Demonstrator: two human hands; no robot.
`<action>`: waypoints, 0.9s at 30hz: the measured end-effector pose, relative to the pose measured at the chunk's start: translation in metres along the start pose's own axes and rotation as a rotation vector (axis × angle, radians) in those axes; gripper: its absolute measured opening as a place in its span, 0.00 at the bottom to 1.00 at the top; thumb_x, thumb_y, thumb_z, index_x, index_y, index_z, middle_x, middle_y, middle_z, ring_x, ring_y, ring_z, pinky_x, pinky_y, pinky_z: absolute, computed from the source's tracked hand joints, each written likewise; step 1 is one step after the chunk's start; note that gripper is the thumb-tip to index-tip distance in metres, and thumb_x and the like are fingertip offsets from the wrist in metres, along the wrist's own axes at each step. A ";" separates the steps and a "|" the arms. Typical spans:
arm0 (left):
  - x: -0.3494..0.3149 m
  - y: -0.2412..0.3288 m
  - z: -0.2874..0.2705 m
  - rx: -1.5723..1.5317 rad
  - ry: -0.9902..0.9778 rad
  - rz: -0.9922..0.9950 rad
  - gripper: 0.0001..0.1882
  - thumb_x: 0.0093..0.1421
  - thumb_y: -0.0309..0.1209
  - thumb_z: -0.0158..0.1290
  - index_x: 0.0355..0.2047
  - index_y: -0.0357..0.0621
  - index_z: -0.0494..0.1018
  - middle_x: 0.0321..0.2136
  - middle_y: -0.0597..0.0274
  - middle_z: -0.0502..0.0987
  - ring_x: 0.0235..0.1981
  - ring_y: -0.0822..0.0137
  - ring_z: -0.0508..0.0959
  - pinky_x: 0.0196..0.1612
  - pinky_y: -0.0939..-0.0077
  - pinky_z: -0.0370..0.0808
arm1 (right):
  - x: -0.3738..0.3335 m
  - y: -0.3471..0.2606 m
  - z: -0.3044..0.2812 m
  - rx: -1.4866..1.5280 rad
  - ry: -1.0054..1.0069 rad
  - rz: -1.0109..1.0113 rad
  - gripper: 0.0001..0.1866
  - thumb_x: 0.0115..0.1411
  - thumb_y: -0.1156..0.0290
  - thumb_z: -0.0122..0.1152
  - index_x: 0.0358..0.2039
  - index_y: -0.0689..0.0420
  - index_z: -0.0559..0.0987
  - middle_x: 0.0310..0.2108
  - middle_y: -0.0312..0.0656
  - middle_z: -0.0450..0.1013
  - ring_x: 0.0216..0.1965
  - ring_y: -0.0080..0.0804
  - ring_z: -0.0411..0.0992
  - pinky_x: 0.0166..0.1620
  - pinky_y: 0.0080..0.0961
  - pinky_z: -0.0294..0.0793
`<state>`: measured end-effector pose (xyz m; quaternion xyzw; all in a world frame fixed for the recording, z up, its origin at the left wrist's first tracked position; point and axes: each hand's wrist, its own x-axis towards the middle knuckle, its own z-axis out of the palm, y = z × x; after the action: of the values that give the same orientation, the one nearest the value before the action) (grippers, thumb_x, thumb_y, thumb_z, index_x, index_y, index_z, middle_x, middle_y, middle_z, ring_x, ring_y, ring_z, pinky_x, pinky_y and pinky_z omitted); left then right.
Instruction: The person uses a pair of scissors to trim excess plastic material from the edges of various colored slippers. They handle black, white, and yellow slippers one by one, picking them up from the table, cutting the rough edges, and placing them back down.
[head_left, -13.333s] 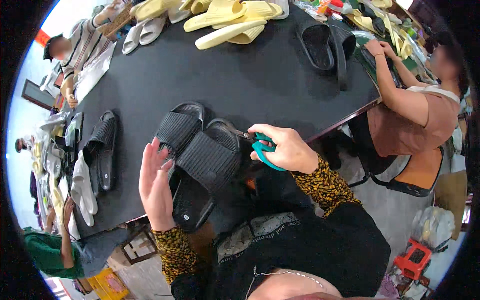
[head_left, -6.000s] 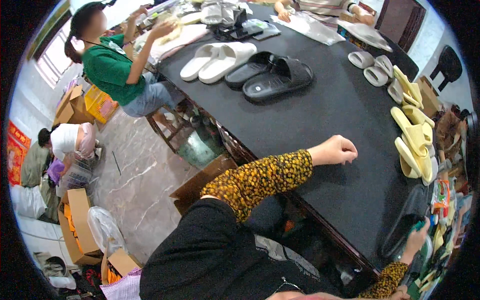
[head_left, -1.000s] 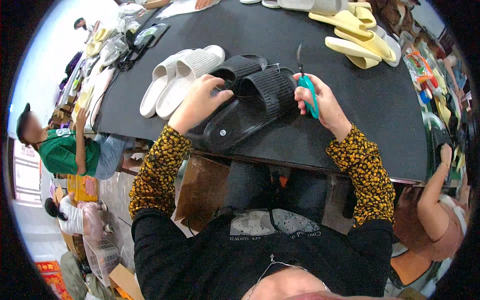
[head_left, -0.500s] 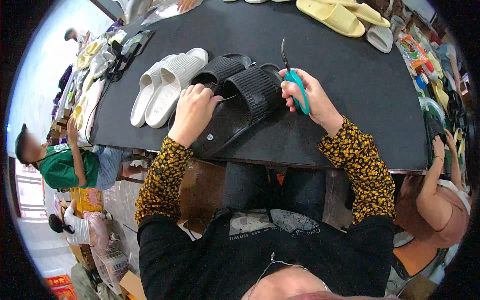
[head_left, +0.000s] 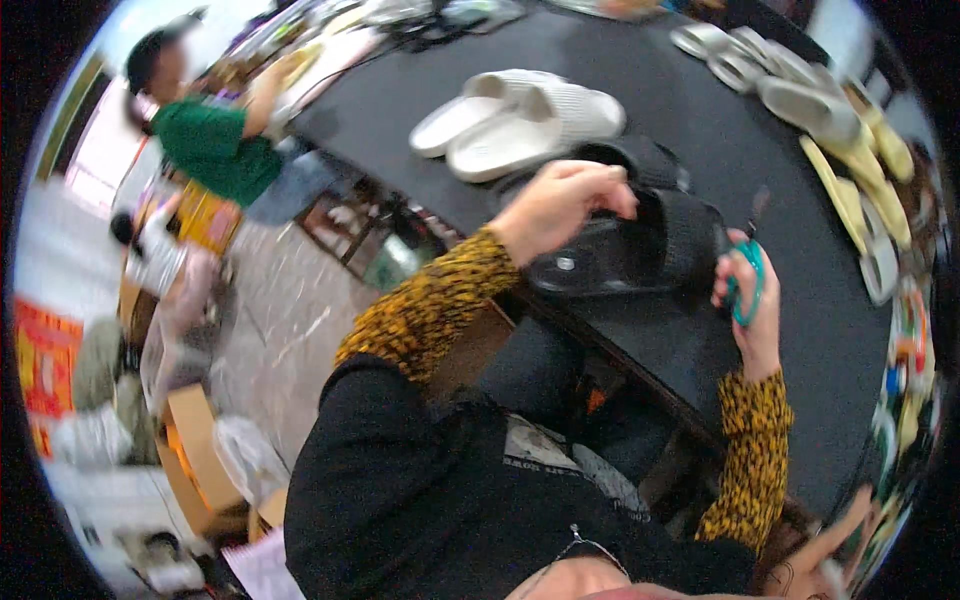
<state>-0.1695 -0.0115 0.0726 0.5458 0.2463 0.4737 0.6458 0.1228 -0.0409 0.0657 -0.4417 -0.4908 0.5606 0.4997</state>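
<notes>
A pair of black ribbed slide slippers [head_left: 692, 232] lies on the dark table in front of me, partly covered by my left hand [head_left: 572, 200]. That hand hovers over the nearer slipper's footbed with its fingers curled together. Motion blur hides whether anything thin is between them. To the right of the slippers, my right hand [head_left: 750, 300] grips scissors with teal handles [head_left: 747, 283], their dark blades pointing away from me. Just beyond the black pair sits a pair of white slippers [head_left: 505, 145].
Several pale grey and yellow slippers [head_left: 815, 105] lie along the table's far right. At the left, a person in a green shirt [head_left: 215, 150] works at the table's edge. Cardboard boxes [head_left: 200, 450] stand on the floor. Another person's arm [head_left: 835, 540] shows at lower right.
The view has swung left and tilted, so the slippers appear farther right. A thin strand seen earlier at my left hand no longer shows. The scissors stay in my right hand.
</notes>
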 end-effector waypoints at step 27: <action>0.015 -0.026 0.018 1.378 0.282 0.112 0.28 0.53 0.41 0.58 0.42 0.26 0.66 0.39 0.40 0.72 0.44 0.44 0.72 0.47 0.55 0.67 | 0.002 0.012 -0.004 -0.015 -0.031 -0.004 0.26 0.63 0.59 0.55 0.55 0.62 0.65 0.25 0.34 0.67 0.21 0.19 0.66 0.23 0.18 0.67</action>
<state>-0.1393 -0.0052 0.0563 0.7756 0.5432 0.3086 0.0899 0.1247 -0.0390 0.0533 -0.4358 -0.5033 0.5628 0.4899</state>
